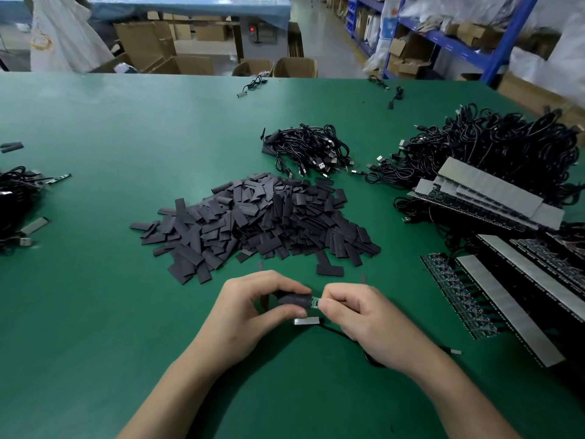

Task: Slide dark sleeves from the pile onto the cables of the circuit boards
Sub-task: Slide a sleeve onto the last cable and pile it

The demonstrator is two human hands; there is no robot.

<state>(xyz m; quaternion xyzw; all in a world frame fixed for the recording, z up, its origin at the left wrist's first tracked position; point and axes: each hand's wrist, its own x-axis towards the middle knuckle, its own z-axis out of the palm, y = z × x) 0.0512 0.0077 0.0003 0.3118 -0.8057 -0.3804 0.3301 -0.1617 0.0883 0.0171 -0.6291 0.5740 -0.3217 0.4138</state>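
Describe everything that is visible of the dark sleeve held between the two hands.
The dark sleeve is a short, matte, dark grey tube, like soft plastic. The left hand pinches it above the table, roughly level. Its end nearer the right hand meets a small green circuit board, which that hand holds. Fingers hide part of it.

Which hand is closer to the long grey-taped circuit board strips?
Right. The right hand, pinching a small green board, lies left of the grey-taped green circuit board strips; the left hand, gripping a dark tubular sleeve, is farther left.
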